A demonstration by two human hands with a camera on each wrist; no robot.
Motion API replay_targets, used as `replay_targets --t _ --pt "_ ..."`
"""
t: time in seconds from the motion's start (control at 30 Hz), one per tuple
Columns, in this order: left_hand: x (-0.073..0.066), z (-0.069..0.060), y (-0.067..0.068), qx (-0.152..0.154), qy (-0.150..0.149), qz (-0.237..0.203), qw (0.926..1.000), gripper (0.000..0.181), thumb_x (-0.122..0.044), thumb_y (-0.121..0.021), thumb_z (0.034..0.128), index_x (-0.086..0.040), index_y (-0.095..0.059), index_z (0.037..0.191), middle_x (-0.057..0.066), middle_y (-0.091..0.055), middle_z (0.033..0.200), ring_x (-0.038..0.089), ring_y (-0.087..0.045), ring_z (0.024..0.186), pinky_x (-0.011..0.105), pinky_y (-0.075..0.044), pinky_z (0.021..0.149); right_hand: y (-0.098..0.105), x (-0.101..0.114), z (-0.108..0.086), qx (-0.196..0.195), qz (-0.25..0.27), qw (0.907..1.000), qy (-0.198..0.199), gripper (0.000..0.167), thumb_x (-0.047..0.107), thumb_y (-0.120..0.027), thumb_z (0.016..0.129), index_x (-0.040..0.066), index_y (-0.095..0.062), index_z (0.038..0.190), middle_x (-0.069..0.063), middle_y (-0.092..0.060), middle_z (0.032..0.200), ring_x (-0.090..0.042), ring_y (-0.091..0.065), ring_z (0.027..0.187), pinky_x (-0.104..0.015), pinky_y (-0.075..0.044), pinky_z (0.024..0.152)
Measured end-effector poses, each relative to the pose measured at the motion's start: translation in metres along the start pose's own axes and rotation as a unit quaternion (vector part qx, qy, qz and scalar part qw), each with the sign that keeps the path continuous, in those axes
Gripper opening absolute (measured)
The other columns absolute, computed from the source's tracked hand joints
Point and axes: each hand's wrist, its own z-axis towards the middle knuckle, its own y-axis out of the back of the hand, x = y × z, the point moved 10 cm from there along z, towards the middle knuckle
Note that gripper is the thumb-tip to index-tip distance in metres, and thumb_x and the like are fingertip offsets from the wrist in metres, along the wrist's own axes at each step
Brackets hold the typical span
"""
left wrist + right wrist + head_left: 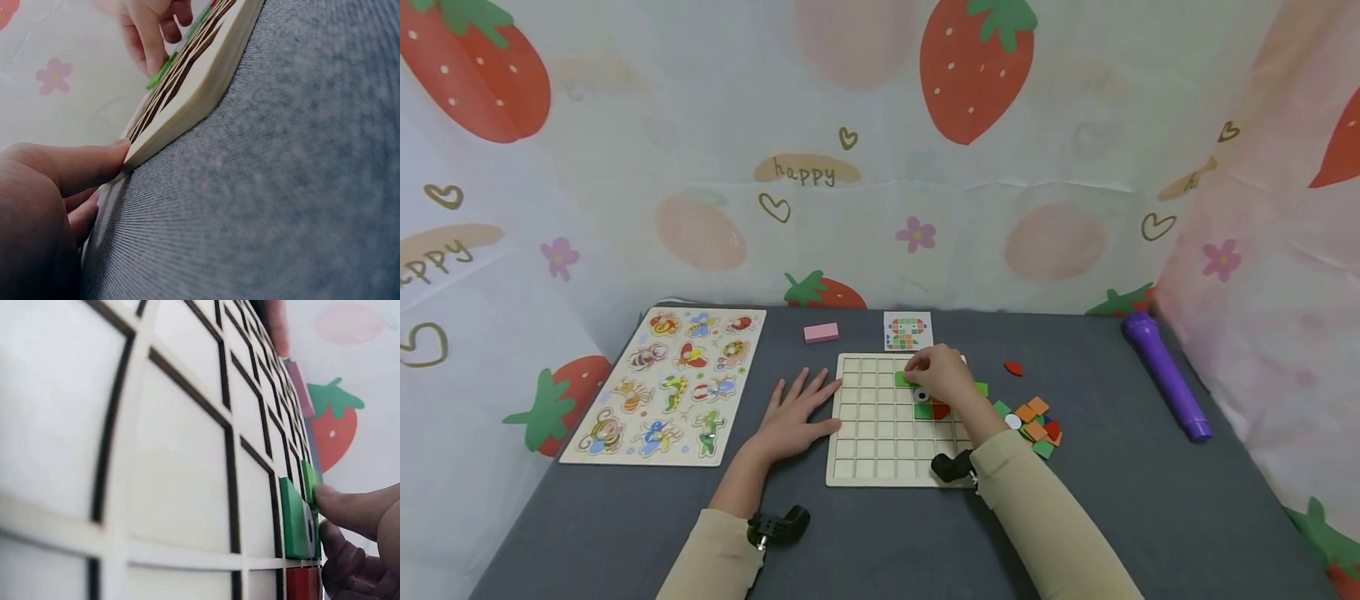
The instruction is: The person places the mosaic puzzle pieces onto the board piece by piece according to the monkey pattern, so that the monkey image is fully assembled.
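Note:
A wooden grid board (871,450) lies on the grey table. My right hand (943,377) is over its upper part, thumb and fingers pinching a light green tile (901,379) at the grid. Just below sit a round eye tile (921,395), a green square (922,411) and a red piece (941,411); another green tile (982,388) shows at the board's right side. With fingers spread, my left hand (793,421) rests on the table at the left, its thumb (103,164) touching the board's edge. The right hand hides part of the grid.
Loose coloured tiles (1036,423) are heaped right of the board, and a red piece (1013,368) lies apart. Behind the board are a pattern card (907,331) and a pink block (821,333). An animal puzzle board (662,387) lies left; a purple microphone-shaped object (1167,377) lies right.

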Motion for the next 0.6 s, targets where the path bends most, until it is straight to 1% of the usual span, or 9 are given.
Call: replay_targets --t 0.07,0.17,0.27,0.33,0.43,0.6 --pt "0.000 -0.001 0.001 -0.003 -0.001 0.000 1.0000 0.071 -0.048 -0.060 0.0983 -0.025 -0.033 0.160 0.008 -0.018 0.169 0.036 0.000 0.158 0.061 0.011 0.122 -0.001 0.000 0.000 -0.001 -0.010 1.0000 -0.001 0.010 0.029 -0.076 0.092 0.020 -0.078 0.095 0.000 -0.069 0.092 -0.020 -0.061 0.083 -0.035 -0.051 0.068" --pt "-0.001 -0.001 0.000 -0.003 -0.005 0.003 1.0000 0.071 -0.048 -0.060 0.0986 -0.024 -0.033 0.160 0.008 -0.018 0.169 0.036 0.000 0.158 0.062 0.010 0.122 0.004 -0.001 -0.002 -0.014 -0.004 0.9999 0.004 0.010 0.029 -0.075 0.093 0.019 -0.077 0.096 -0.001 -0.069 0.092 -0.020 -0.061 0.084 -0.035 -0.050 0.068" --pt "-0.002 -0.001 0.001 -0.002 -0.010 0.000 0.9999 0.071 -0.047 -0.060 0.0987 -0.023 -0.034 0.160 0.009 -0.018 0.169 0.037 0.000 0.157 0.063 0.011 0.122 0.014 0.000 -0.005 -0.035 0.018 0.9991 0.017 0.011 0.027 -0.073 0.094 0.017 -0.076 0.098 -0.003 -0.068 0.094 -0.022 -0.060 0.085 -0.035 -0.049 0.067" --pt "-0.001 -0.001 0.001 -0.002 -0.007 0.003 1.0000 0.071 -0.047 -0.060 0.0986 -0.024 -0.033 0.160 0.008 -0.018 0.169 0.036 0.000 0.158 0.062 0.011 0.122 0.022 0.000 -0.007 -0.046 0.028 0.9981 0.031 0.012 0.027 -0.072 0.095 0.017 -0.076 0.101 -0.004 -0.069 0.096 -0.022 -0.060 0.083 -0.035 -0.049 0.065" --pt "-0.001 -0.001 0.001 -0.004 -0.007 0.003 1.0000 0.071 -0.047 -0.061 0.0983 -0.024 -0.034 0.160 0.009 -0.018 0.169 0.037 0.000 0.157 0.062 0.011 0.122 0.033 0.000 -0.010 -0.052 0.039 0.9966 0.049 0.016 0.027 -0.072 0.096 0.015 -0.076 0.106 -0.004 -0.069 0.099 -0.022 -0.060 0.084 -0.034 -0.050 0.064" --pt "0.000 -0.001 0.001 0.000 -0.003 0.002 1.0000 0.071 -0.047 -0.060 0.0984 -0.025 -0.032 0.160 0.007 -0.017 0.170 0.036 0.001 0.158 0.061 0.011 0.122 0.048 -0.006 -0.020 -0.055 0.044 0.9956 0.061 0.024 0.027 -0.071 0.096 0.011 -0.074 0.114 -0.006 -0.069 0.100 -0.023 -0.063 0.090 -0.034 -0.052 0.066"
